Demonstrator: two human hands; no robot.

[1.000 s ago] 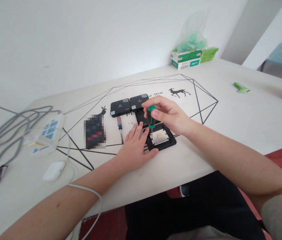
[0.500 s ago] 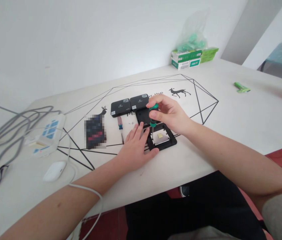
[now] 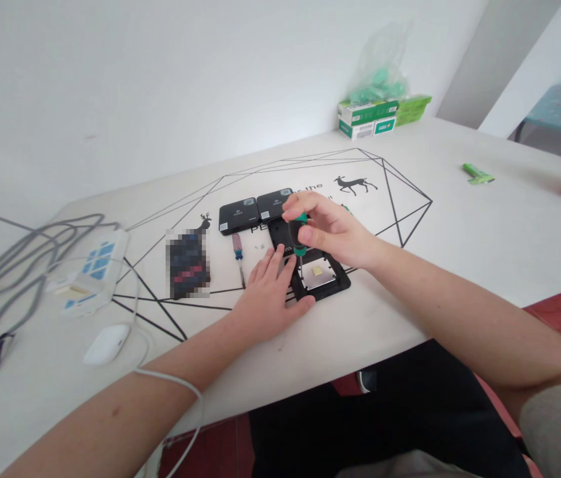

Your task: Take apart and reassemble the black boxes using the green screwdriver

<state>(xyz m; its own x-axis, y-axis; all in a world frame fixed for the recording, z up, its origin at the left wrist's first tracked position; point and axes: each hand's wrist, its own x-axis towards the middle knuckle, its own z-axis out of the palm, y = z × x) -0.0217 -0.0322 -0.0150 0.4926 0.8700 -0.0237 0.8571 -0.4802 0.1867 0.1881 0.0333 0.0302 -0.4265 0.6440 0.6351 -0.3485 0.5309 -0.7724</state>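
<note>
A green-and-black screwdriver [image 3: 298, 234] stands nearly upright in my right hand [image 3: 337, 229], held between thumb and fingers. Its shaft points down at the left side of an opened black box [image 3: 337, 288], which shows a silver metal plate [image 3: 327, 279] with a pale yellow square pad. My left hand [image 3: 271, 302] lies flat on the table with fingers spread, the thumb and index finger at the box's left edge. Directly behind it is a black cover [image 3: 279, 234], partly hidden by my right hand. Two closed black boxes [image 3: 238, 216] sit farther back.
Left of my left hand lies a second screwdriver [image 3: 238, 255], near a pixelated dark item [image 3: 188, 265]. A power strip [image 3: 95, 272], grey cables and a white case [image 3: 107, 344] are at the left. Green-and-white boxes [image 3: 367, 113] stand at the back, and a green object [image 3: 478, 174] lies right.
The fingers of my right hand have shifted on the screwdriver handle, and the handle leans slightly more to the left. My left hand stays in place. The view has moved slightly.
</note>
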